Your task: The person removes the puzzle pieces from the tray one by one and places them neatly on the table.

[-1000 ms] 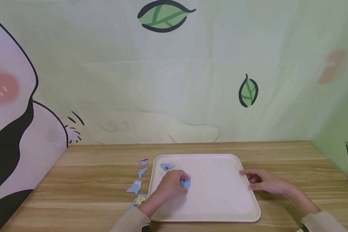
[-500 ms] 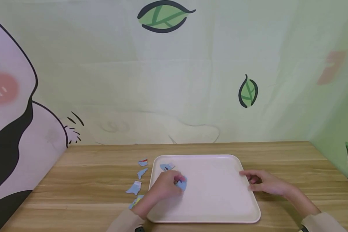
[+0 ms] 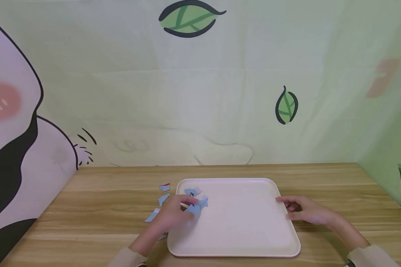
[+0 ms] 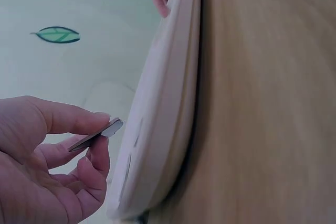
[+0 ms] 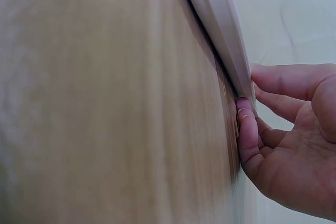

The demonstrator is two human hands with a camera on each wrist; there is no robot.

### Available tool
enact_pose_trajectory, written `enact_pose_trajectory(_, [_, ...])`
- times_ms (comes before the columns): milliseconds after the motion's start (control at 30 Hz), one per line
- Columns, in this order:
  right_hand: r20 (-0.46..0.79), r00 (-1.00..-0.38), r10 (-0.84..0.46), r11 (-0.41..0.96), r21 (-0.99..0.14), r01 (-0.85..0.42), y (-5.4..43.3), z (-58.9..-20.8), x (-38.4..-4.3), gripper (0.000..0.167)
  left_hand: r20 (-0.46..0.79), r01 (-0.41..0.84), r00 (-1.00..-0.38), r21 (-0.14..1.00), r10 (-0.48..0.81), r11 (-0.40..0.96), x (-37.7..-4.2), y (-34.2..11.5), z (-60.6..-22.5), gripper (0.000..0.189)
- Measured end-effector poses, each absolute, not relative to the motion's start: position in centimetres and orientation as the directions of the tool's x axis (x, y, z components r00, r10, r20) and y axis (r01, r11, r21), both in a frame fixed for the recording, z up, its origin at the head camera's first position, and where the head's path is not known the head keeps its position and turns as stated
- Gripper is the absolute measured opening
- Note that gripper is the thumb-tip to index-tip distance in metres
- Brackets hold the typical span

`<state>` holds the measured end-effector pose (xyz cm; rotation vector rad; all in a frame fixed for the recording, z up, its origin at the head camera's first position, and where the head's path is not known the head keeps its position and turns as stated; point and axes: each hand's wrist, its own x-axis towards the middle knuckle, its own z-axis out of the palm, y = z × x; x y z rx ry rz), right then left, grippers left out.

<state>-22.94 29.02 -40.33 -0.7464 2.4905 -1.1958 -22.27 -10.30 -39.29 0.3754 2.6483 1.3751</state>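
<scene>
A pale pink tray [image 3: 244, 218] lies on the wooden table. Over its left side my left hand [image 3: 170, 215] pinches a light-blue puzzle piece [image 3: 194, 210] between thumb and fingers. The left wrist view shows that thin piece [image 4: 97, 136] edge-on, tilted and raised off the tray. Just beyond it, a second blue piece [image 3: 204, 201] lies on the tray. Another piece [image 3: 192, 191], blue with a pale corner, rests near the tray's upper left corner. At the tray's right rim my right hand [image 3: 305, 210] grips the edge; the right wrist view shows its fingers against the rim [image 5: 226, 30].
Left of the tray, loose puzzle pieces lie in a column: one with a red edge [image 3: 165, 187], a blue one [image 3: 164, 199] and a partly covered one [image 3: 152, 215]. Further pieces [image 3: 162, 236] are mostly hidden by my left forearm. A printed cloth wall stands behind the table.
My left hand has moved left with a blue piece in its fingers. A blue piece earlier beneath that hand now shows on the tray. The right hand has stayed put.
</scene>
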Motion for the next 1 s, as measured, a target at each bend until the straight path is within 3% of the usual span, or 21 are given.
enact_pose_trajectory(267, [-0.032, -0.828, -0.56, 0.524, -0.788, -0.324, 28.9, -40.2, -22.9, 0.053, 0.008, 0.08, -0.99, 0.859, 0.142, 0.506, -22.7, -13.3, -39.7, 0.032])
enact_pose_trajectory(500, [-0.029, -0.829, -0.558, 0.527, -0.784, -0.327, 28.8, -40.1, -22.8, 0.054, 0.058, 0.1, -0.993, 0.872, 0.101, 0.479, -23.1, -15.9, -39.8, 0.033])
enact_pose_trajectory(1000, [-0.026, -0.834, -0.551, 0.53, -0.782, -0.326, 29.0, -40.2, -22.8, 0.055, -0.02, -0.018, -1.0, 0.869, -0.001, 0.494, -24.7, -19.7, -39.9, 0.039])
